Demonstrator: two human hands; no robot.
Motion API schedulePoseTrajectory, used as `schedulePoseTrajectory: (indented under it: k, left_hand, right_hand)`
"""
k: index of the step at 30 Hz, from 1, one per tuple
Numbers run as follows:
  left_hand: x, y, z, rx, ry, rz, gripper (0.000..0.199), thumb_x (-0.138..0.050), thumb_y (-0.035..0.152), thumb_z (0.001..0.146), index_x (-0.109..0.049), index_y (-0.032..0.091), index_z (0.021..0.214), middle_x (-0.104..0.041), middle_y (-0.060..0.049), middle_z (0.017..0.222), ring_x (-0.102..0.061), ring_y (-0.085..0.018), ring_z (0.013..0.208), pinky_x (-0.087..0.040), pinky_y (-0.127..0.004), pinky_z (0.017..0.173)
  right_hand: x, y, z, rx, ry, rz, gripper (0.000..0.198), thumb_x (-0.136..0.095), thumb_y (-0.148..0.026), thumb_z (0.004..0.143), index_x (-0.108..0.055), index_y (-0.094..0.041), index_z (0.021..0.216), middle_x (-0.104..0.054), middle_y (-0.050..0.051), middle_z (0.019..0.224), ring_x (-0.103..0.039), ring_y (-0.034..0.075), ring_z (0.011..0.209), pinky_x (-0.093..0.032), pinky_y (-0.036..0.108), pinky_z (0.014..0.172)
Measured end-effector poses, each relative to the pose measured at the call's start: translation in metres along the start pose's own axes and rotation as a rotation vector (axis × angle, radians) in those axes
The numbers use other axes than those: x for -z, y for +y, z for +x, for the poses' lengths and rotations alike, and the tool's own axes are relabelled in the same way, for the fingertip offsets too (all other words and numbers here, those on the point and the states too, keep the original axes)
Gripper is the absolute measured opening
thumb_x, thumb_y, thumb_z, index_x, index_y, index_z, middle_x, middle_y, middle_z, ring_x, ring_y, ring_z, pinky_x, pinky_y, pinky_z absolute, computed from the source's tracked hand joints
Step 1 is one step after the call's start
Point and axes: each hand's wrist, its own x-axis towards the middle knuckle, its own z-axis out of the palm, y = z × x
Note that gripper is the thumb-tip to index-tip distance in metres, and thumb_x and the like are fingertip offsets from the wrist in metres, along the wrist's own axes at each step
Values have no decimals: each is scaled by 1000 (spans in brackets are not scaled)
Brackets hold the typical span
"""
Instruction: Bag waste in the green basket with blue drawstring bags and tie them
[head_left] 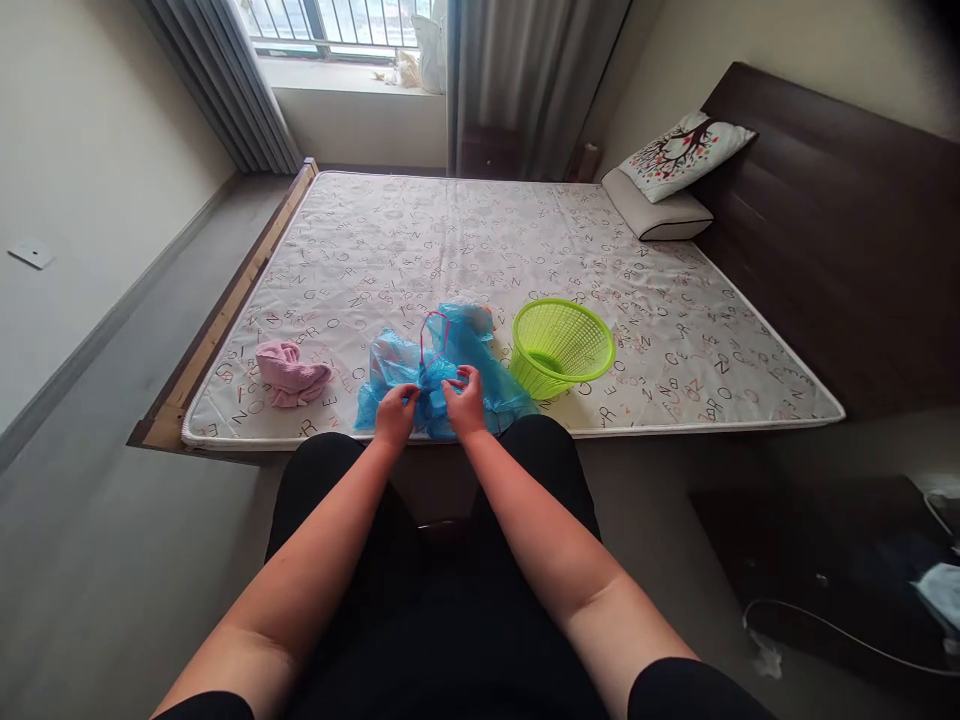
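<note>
A blue translucent plastic bag (495,380) lies bunched at the near edge of the mattress, in front of my knees. My left hand (396,412) pinches the gathered plastic on its left side. Just to the right, my right hand (465,402) has its fingers curled closed on the same gathered part. A thin pink drawstring (435,318) loops up from the bag between and beyond my hands. What the bag holds, if anything, I cannot make out. Close on the right stands a green plastic basket (562,345), tilted slightly. A pink cloth (291,374) lies crumpled to the left.
The letter-printed mattress (420,230) rests in a wooden bed frame (225,310). A white printed pillow (682,155) lies on a beige one (652,205) by the dark headboard (840,200). At the lower right is a dark cabinet (810,540) with a white cable.
</note>
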Motion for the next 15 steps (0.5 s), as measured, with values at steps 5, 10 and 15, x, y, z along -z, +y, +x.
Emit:
schedulePoseTrajectory:
  k: [5, 10, 15]
  left_hand:
    - [2, -2, 4, -44, 38, -1, 13, -66, 21, 97, -78, 18, 101, -79, -13, 110, -72, -31, 109, -53, -43, 103]
    - [6, 6, 1, -154, 66, 50, 15, -64, 21, 99, -79, 21, 99, -80, -11, 109, -71, -31, 110, -51, -43, 106]
    - [13, 3, 6, -126, 93, 73, 14, -65, 23, 99, -78, 21, 98, -80, -12, 108, -71, -31, 110, -49, -44, 108]
  right_hand:
    - [-3, -14, -7, 384, -299, -487, 20, -67, -26, 100, -71, -23, 120, -70, 11, 124, -62, 27, 126, -47, 42, 120]
    - [-10, -10, 2, 253, -361, -537, 25, -65, -13, 94, -72, -22, 116, -73, 8, 118, -67, 24, 112, -53, 40, 109]
    - [0, -6, 17, 160, -277, -380, 3, -65, -21, 91, -66, -22, 88, -72, 3, 94, -67, 20, 91, -55, 35, 92]
